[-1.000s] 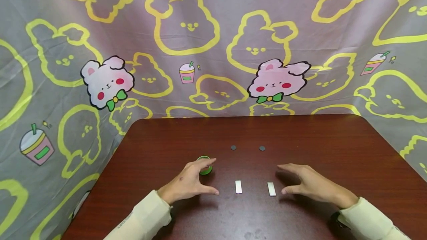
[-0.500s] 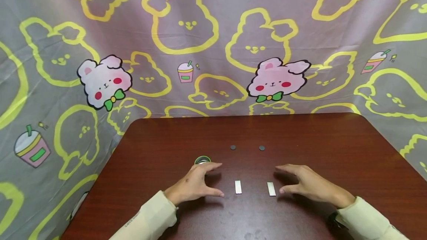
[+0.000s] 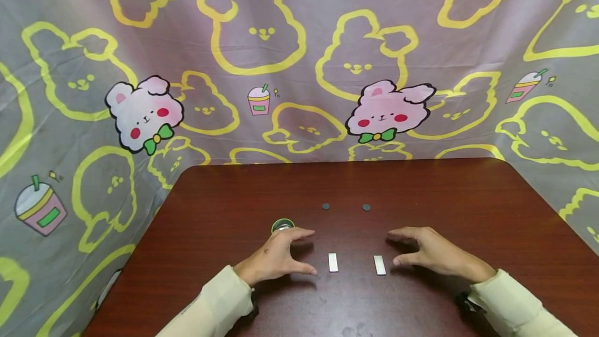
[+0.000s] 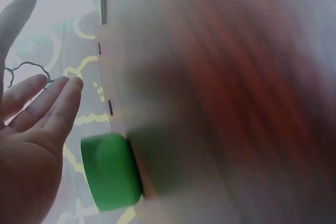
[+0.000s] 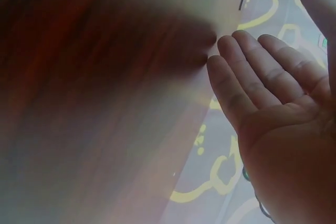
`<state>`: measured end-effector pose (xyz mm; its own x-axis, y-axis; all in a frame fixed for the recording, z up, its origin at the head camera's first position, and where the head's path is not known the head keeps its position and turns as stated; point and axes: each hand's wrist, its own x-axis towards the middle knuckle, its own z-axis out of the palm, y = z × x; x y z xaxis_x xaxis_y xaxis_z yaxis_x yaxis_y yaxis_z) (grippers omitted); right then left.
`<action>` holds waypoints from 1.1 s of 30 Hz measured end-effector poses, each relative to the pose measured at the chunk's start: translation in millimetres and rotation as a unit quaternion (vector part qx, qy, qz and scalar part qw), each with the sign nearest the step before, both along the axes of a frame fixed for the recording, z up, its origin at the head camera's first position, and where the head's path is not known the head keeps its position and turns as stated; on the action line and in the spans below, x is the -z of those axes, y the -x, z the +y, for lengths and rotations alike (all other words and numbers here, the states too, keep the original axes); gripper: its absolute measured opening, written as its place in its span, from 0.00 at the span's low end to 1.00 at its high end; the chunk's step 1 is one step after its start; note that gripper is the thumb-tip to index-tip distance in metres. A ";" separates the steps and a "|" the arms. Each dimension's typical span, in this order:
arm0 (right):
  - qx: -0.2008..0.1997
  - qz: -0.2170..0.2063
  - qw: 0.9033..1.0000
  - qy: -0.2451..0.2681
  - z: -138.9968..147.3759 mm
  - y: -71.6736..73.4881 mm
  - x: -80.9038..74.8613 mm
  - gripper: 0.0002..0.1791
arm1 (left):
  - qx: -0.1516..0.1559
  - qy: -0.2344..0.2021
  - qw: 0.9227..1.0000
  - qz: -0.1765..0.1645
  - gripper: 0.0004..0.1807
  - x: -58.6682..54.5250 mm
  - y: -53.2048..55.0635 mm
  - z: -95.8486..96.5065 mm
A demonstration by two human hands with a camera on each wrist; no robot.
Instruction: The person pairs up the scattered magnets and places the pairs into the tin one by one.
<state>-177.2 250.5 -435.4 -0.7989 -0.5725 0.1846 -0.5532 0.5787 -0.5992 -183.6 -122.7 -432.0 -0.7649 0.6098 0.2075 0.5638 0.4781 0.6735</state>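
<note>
My left hand [image 3: 276, 258] hovers over the table with thumb and fingers spread apart, holding nothing. Just behind it stands a short green cylinder [image 4: 111, 171], whose dark, shiny hollow top shows in the head view; the hand hides its front. Two small white rectangular pieces lie between the hands: the left piece [image 3: 333, 262] near my left thumb, the right piece [image 3: 379, 264] close to my right thumb. My right hand [image 3: 435, 251] is likewise spread and holds nothing, with its fingers straight in the right wrist view.
Farther back on the brown table [image 3: 421, 186] lie two small dark discs, a left disc [image 3: 325, 206] and a right disc [image 3: 366, 207]. A patterned cloth [image 3: 299, 66] with cartoon animals hangs behind the table and along its sides.
My left hand has moved a little to the right, toward the white pieces, uncovering the left part of the green cylinder's rim. My right hand has hardly moved. The pieces and discs lie unchanged.
</note>
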 end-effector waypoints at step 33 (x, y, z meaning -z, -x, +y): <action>-0.028 0.034 0.997 0.066 -21.3 -9.3 24.2 0.20 | -0.008 -0.018 0.999 -0.039 0.29 31.3 -0.1 36.1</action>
